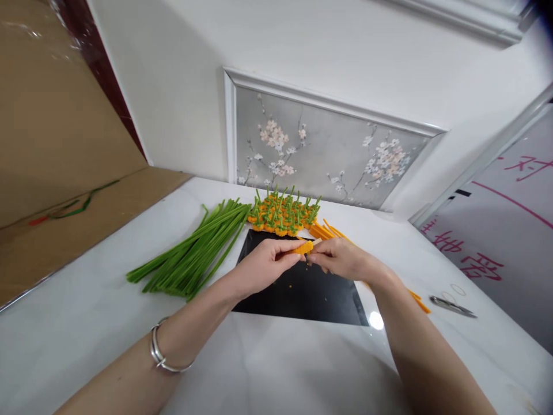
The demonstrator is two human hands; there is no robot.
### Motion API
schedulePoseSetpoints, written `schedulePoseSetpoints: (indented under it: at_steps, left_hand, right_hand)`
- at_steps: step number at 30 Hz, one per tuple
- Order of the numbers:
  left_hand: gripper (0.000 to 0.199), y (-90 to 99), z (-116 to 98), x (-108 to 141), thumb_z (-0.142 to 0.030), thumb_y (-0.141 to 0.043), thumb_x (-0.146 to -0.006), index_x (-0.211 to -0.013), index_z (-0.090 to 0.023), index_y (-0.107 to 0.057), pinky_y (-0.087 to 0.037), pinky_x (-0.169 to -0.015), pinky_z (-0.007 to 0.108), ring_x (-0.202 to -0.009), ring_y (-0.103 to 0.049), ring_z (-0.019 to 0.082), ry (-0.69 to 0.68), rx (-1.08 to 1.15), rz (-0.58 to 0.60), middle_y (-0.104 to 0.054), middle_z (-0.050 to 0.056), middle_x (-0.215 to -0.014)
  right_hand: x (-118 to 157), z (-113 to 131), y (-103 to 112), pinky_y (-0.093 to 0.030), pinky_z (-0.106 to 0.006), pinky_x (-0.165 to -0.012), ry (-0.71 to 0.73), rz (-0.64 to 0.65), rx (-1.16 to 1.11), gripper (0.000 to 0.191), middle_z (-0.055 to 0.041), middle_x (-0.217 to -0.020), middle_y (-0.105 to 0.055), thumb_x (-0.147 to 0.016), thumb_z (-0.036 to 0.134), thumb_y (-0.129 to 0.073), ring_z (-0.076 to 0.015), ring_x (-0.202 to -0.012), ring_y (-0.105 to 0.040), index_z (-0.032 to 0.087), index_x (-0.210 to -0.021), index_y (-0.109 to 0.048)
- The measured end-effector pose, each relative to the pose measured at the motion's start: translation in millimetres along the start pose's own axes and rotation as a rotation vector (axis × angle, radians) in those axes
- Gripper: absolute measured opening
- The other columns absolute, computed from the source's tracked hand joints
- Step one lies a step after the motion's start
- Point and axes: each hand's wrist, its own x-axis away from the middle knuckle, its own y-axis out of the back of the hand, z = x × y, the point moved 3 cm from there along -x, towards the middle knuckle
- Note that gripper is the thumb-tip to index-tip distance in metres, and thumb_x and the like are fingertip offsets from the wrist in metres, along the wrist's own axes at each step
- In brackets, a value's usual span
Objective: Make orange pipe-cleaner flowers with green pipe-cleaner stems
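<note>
My left hand (pixel 270 262) is closed, with thumb and fingers pinching a bunched orange pipe cleaner (pixel 303 248). A pale, narrow stick (pixel 317 241) pokes out at the right end of the orange piece. My right hand (pixel 339 256) is closed at that same end, its fingertips against the orange piece and partly hidden. Both hands are above a black mat (pixel 298 297) with a few tiny orange bits on it. Just behind lie several orange pipe-cleaner flowers (pixel 280 213) with short green stems sticking up.
A bundle of green pipe cleaners (pixel 194 253) lies to the left on the white marbled table (pixel 268 363). Loose orange pipe cleaners (pixel 330 229) are behind my right hand. Metal scissors (pixel 453 306) rest at the right. Cardboard (pixel 64 144) stands along the left, and a panelled wall (pixel 328 147) closes off the back.
</note>
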Motion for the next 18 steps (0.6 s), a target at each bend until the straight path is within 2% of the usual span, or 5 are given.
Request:
schedulePoseSetpoints:
  at_steps: [3,9,12,15,18]
  left_hand:
    - [0.043,-1.3,-1.1,-0.1,-0.017,-0.057,-0.084,-0.127,-0.022,-0.058,-0.047,-0.096,0.031,-0.108,-0.062,0.018,-0.038,0.023,-0.003,-0.065,0.004,-0.123]
    - [0.038,-2.5,0.0,-0.3,-0.017,-0.057,-0.082,-0.120,-0.023,-0.063,-0.049,-0.093,0.033,-0.102,-0.064,0.018,-0.044,0.013,-0.002,-0.068,0.003,-0.117]
    - [0.037,-1.8,0.8,-0.2,-0.017,-0.058,-0.082,-0.118,-0.023,-0.065,-0.050,-0.090,0.031,-0.098,-0.066,0.018,-0.042,0.015,-0.024,-0.071,0.002,-0.112]
    - [0.038,-1.6,0.7,0.2,-0.016,-0.058,-0.081,-0.118,-0.024,-0.065,-0.051,-0.089,0.032,-0.098,-0.066,0.019,-0.031,0.015,-0.038,-0.071,0.002,-0.110]
    - [0.038,-2.1,-2.4,0.8,-0.016,-0.059,-0.081,-0.118,-0.023,-0.065,-0.051,-0.089,0.033,-0.100,-0.065,0.021,-0.052,0.043,-0.037,-0.072,0.003,-0.109]
  right_hand:
    - [0.3,0.1,-2.5,-0.040,-0.020,-0.053,0.021,0.001,0.008,0.024,0.0058,-0.055,-0.056,-0.089,0.027,-0.048,-0.0082,-0.051,-0.054,0.019,-0.071,-0.061]
    - [6.2,7.9,-2.6,-0.043,-0.023,-0.059,0.037,0.012,0.086,0.023,0.0028,-0.065,-0.064,-0.090,0.030,-0.048,-0.0108,-0.059,-0.060,0.020,-0.074,-0.062]
    - [12.9,16.2,6.2,-0.045,-0.028,-0.066,0.028,-0.112,0.214,0.014,-0.0006,-0.080,-0.068,-0.085,0.034,-0.058,-0.0163,-0.073,-0.063,0.021,-0.088,-0.063]
    - [19.4,29.5,14.9,-0.048,-0.032,-0.077,0.079,-0.315,0.160,0.033,-0.0048,-0.102,-0.066,-0.080,0.031,-0.065,-0.0202,-0.093,-0.062,0.023,-0.111,-0.055]
    - [20.8,44.1,12.7,-0.048,-0.033,-0.080,0.182,-0.393,0.102,0.026,-0.0059,-0.105,-0.062,-0.083,0.026,-0.062,-0.0199,-0.095,-0.060,0.023,-0.108,-0.055]
